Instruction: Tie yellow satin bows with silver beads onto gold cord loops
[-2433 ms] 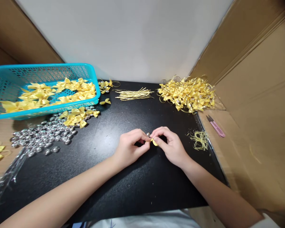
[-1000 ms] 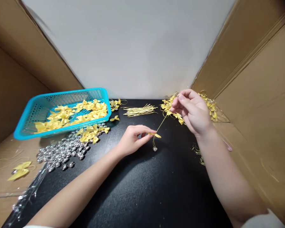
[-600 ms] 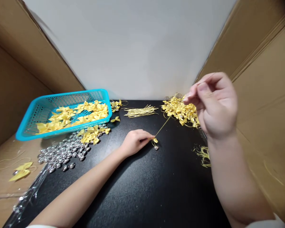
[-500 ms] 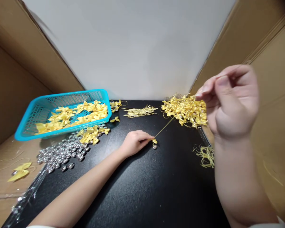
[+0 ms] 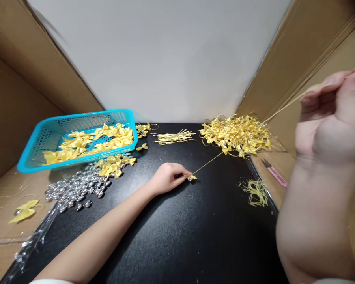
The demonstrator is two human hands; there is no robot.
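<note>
My left hand [image 5: 169, 179] is near the middle of the black tabletop, its fingertips pinched on a small yellow ribbon bow [image 5: 193, 177] with a shiny silver ball [image 5: 190, 179] beneath it. A thin yellow cord [image 5: 208, 162] stretches taut from those fingertips up to the right, passing in front of the pile. My right hand [image 5: 331, 114], raised at the right edge of the view, is closed with the cord between its fingers. Its fingertips are partly cut off by the frame.
A blue basket [image 5: 77, 115] of yellow bows stands left, beside loose silver balls [image 5: 77, 187]. Cut cords [image 5: 174, 137] lie at the back. Finished-looking bows [image 5: 236, 134] are heaped right, near pink-handled scissors [image 5: 275, 175] and cord scraps [image 5: 256, 193]. Cardboard walls [image 5: 307, 43] flank the table.
My right hand has moved outward to the right, drawing the cord along and uncovering the scissors. My left hand stays nearly in place with the bow, which has tilted slightly.
</note>
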